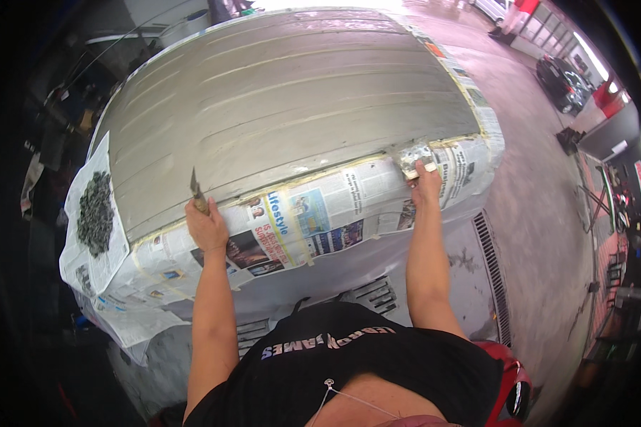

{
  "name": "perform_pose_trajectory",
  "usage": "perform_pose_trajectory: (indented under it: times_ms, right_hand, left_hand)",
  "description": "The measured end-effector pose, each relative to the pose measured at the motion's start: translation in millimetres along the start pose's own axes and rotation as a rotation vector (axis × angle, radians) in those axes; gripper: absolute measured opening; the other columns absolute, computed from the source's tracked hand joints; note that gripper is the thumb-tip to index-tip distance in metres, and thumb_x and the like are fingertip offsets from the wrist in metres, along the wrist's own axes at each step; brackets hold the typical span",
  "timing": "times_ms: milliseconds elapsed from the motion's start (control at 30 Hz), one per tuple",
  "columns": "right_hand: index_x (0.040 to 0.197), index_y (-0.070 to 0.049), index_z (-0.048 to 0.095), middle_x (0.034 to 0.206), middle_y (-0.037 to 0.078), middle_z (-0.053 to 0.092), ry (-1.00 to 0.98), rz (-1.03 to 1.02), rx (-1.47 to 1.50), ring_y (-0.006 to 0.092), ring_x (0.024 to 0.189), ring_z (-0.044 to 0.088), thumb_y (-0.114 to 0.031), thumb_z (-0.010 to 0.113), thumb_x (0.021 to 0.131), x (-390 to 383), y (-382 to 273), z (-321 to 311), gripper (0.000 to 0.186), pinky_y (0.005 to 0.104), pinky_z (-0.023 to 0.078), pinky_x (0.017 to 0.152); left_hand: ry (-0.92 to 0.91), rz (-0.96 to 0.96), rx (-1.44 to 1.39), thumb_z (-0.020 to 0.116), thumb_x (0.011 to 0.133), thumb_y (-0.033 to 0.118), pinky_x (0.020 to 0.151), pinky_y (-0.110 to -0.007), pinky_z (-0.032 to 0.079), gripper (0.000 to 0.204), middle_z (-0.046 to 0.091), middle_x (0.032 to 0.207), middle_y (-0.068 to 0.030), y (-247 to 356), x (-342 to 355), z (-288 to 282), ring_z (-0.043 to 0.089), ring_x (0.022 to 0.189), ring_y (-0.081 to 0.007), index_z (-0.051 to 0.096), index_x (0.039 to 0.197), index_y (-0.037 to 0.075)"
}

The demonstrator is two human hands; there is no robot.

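In front of me is a ribbed grey vehicle roof [285, 99], edged with taped newspaper [349, 199]. My left hand [208, 228] is closed around the handle of a pointed, flat-bladed tool [195, 183], perhaps a scraper or small knife; its tip points away from me over the roof's near edge. At the near right corner, my right hand [426, 183] grips a small block-like piece [415, 158], whitish and mottled grey; I cannot make out its kind. It lies over the seam between roof and newspaper.
A heap of dark grey crumbs [96, 213] lies on a paper sheet [117, 203] at the roof's left end. A floor drain grate [493, 274] runs along the right. Farther off stands a dark car [563, 84]. Something red [509, 377] is close behind me at right.
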State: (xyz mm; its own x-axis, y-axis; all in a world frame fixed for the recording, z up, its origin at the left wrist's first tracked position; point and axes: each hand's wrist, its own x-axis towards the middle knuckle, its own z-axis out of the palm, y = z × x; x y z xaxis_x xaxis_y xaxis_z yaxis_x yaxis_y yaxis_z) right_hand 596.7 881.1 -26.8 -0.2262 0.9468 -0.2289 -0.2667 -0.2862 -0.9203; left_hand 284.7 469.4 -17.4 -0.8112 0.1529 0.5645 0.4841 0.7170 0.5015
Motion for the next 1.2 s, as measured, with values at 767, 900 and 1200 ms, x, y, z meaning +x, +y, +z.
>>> perform_pose_trajectory:
  times_ms: [767,900,1200]
  right_hand:
    - [0.121,-0.012,0.061,0.105,-0.001,0.068,-0.817,0.021,-0.071,0.0094,0.084,0.062,-0.020,0.070,0.095,-270,7,396,0.029,0.0269,0.042,0.063]
    - [0.119,-0.009,0.061,0.103,0.000,0.068,-1.048,0.001,-0.003,0.0102,0.081,0.062,-0.018,0.069,0.096,-355,33,523,0.026,0.0270,0.041,0.060]
    - [0.109,-0.003,0.066,0.090,0.008,0.072,-1.084,-0.247,-0.627,0.0214,0.072,0.069,-0.014,0.069,0.092,-481,175,729,0.021,0.0328,0.053,0.064]
  left_hand:
    - [0.423,-0.421,-0.541,0.064,0.100,0.027,0.076,-0.045,0.048,0.044,0.062,0.095,-0.0210,-192,38,-137,0.062,0.083,-0.0347,0.041,0.123,-0.002]
    - [0.439,-0.435,-0.469,0.063,0.099,0.036,0.081,-0.052,0.047,0.054,0.061,0.100,-0.0283,-256,54,-139,0.061,0.088,-0.0467,0.042,0.126,-0.006]
    - [0.406,-0.368,-0.398,0.066,0.096,0.032,0.074,-0.052,0.049,0.044,0.061,0.100,-0.0207,-266,48,-125,0.062,0.084,-0.0442,0.045,0.120,0.001]
